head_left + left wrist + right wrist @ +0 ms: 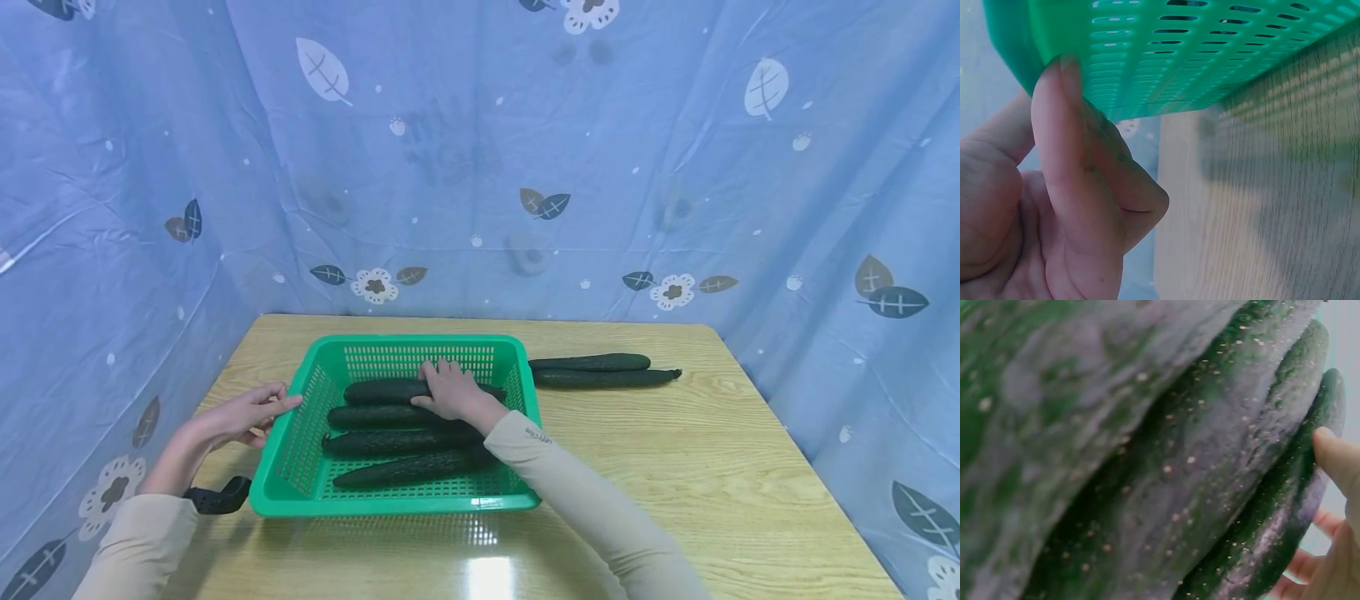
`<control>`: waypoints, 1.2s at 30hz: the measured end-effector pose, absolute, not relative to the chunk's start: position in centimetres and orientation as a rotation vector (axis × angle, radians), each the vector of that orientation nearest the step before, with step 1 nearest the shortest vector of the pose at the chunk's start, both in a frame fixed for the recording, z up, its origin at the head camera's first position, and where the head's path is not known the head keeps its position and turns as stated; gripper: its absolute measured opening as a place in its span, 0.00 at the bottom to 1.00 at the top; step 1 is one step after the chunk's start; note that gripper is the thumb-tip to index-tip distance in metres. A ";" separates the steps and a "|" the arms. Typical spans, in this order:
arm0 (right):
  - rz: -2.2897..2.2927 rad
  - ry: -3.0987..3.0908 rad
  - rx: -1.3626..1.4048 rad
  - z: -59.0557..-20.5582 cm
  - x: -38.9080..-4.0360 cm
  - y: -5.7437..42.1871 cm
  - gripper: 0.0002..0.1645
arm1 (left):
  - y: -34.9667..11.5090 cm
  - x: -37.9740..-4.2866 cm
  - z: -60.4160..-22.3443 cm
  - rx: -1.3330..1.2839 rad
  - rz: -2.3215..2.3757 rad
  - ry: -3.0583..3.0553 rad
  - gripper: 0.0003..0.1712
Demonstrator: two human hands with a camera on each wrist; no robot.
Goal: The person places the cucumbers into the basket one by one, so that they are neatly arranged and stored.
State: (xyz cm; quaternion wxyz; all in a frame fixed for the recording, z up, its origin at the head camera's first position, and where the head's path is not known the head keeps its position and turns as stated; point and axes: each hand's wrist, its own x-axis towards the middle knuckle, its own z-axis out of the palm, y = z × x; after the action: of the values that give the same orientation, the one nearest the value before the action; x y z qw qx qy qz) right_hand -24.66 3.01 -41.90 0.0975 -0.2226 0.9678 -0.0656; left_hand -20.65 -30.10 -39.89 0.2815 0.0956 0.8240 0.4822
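Observation:
A green plastic basket (397,506) with slotted walls stands on the table, and several dark green cucumbers (412,468) lie side by side in it. At the basket's left edge my left hand (251,414) pinches the rim; the left wrist view shows fingers (1063,144) against the green rim (1054,31). My right hand (453,393) reaches inside and grips the farthest cucumber (382,391). In the right wrist view, the thumb lies on one side of that cucumber (1260,537) and the other fingers on its opposite side.
Two more cucumbers (600,378) lie on the wooden table (675,467) just right of the basket. A black strap-like piece (221,496) sits at my left wrist. Blue patterned curtains (480,167) enclose the table at the back and sides.

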 end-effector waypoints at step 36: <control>-0.254 2.954 -0.864 -36.0 -22.7 6.0 0.22 | -30.2 -20.8 -40.0 0.279 1.295 2.197 0.22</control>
State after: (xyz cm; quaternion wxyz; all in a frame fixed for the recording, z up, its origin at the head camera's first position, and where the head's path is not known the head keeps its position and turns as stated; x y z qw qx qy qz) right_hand -22.65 6.03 -36.05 0.0264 -0.2798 0.9562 -0.0823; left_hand -20.76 -30.22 -39.98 0.2840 0.1044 0.8211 0.4839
